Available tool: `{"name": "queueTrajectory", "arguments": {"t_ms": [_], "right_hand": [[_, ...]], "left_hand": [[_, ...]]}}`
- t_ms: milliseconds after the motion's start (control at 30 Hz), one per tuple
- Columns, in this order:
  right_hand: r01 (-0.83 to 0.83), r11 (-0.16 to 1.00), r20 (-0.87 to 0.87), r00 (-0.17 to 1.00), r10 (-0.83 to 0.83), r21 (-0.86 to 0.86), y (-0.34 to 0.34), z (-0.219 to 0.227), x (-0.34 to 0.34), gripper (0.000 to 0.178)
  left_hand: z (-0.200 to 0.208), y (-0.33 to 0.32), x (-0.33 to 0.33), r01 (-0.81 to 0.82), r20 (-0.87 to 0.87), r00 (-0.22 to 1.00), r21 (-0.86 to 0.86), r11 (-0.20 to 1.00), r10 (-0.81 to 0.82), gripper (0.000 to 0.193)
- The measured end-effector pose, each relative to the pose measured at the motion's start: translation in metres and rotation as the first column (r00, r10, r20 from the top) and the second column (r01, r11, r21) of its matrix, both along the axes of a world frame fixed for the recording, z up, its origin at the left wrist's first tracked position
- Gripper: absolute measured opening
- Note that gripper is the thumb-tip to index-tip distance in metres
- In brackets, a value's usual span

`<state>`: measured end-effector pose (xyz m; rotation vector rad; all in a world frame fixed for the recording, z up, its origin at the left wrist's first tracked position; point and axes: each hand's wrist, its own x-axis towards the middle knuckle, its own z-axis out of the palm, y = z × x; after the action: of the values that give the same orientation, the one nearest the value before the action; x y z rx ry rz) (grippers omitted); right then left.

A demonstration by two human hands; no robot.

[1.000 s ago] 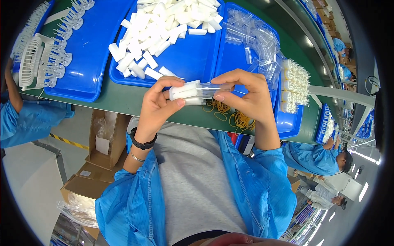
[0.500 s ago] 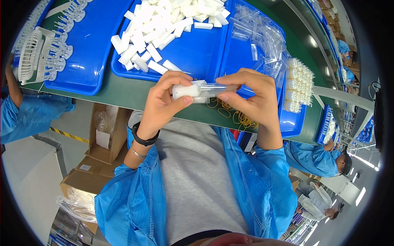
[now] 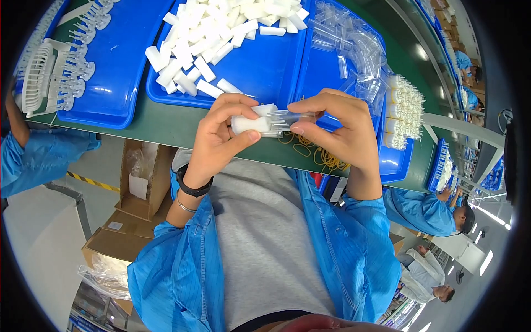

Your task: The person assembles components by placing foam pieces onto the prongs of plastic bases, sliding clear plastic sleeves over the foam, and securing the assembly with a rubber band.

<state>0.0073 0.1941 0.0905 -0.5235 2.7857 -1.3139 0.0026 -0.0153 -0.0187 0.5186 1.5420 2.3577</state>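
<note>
My left hand (image 3: 221, 124) is closed around a bundle of white cylindrical pieces (image 3: 251, 124) with clear plastic ends, held level just above the table's near edge. Thumb and fingers pinch the bundle from both sides. From the right, my right hand (image 3: 343, 119) pinches a clear plastic tube (image 3: 301, 117) between thumb and index finger. The tube's left end meets or overlaps the clear ends of the bundle; whether they are joined cannot be made out. Part of the bundle is hidden behind my left fingers.
Ahead, a blue tray (image 3: 249, 72) holds a pile of white blocks (image 3: 204, 36). Clear plastic pieces (image 3: 354, 47) fill another tray, beside stacked white-and-yellow pinned parts (image 3: 399, 113). Yellow rubber bands (image 3: 329, 160) lie below my right hand. A co-worker's arm (image 3: 16, 113) is at left.
The clear tube in my right hand has shifted and tilted slightly against the bundle. My left hand keeps its grip with almost no movement.
</note>
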Motion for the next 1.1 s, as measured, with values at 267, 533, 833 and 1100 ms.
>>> {"name": "queueTrajectory", "arguments": {"t_ms": [267,533,833,1100], "right_hand": [[-0.069,0.996,-0.001,0.998,0.069,-0.048,0.0,-0.001,0.0,0.022],[-0.03,0.992,0.038,0.999,0.035,-0.119,-0.002,-0.012,0.004,0.02],[0.038,0.981,0.03,0.999,-0.033,-0.189,-0.008,-0.02,0.009,0.017],[0.028,0.994,-0.157,0.987,-0.045,-0.108,-0.015,-0.025,0.014,0.019]], "left_hand": [[0.002,0.0,-0.001,0.02,0.011,1.0,0.017,1.0,-0.02,0.025],[0.001,0.001,0.0,-0.073,-0.007,0.997,0.016,0.997,0.073,0.025],[0.0,0.004,0.004,-0.142,0.034,0.989,-0.034,0.989,0.143,0.022],[0.007,0.003,0.005,-0.163,0.008,0.986,-0.066,0.984,0.164,0.019]]}}
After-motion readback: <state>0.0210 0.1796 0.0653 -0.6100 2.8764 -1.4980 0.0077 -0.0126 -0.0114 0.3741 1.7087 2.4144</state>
